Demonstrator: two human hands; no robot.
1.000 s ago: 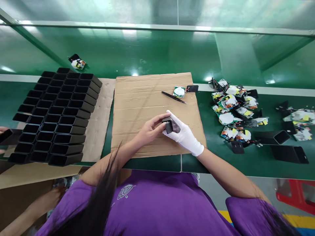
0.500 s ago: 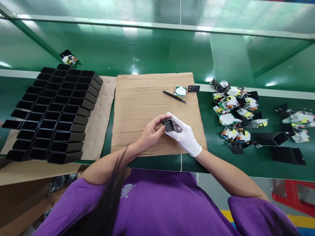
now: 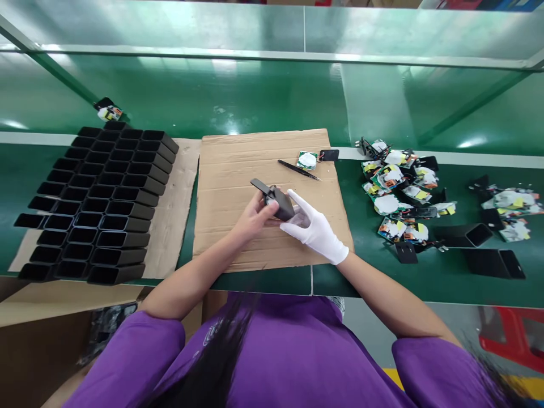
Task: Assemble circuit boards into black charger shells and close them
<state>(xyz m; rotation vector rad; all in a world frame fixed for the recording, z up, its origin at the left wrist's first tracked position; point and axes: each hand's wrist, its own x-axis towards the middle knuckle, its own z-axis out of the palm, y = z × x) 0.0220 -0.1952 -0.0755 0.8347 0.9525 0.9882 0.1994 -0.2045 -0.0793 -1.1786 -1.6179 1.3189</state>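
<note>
Above the cardboard sheet (image 3: 229,181), my bare left hand (image 3: 254,218) is closed on a black plastic case (image 3: 283,205). A flat black end plate (image 3: 262,186) sticks out at the case's left end. Its inside is mostly hidden by my fingers. My right hand (image 3: 312,229), in a white glove, is at the case's right end with thumb and fingers spread apart; whether a fingertip touches it is unclear. Beyond the hands lie a slim black pointed tool (image 3: 298,170) and a circuit board (image 3: 307,160) with white filler, wired to a small black plate (image 3: 329,155).
Rows of open black cases (image 3: 100,201) stand on cardboard at the left. One board assembly (image 3: 109,110) lies behind them. A heap of circuit boards (image 3: 391,178) covers the right side, with two black cases (image 3: 495,263) near it. A red stool (image 3: 510,334) stands below the table's right edge.
The black case has turned in my hands, and its end plate now points up to the left. My gloved fingers have spread apart. The whole view has shifted slightly.
</note>
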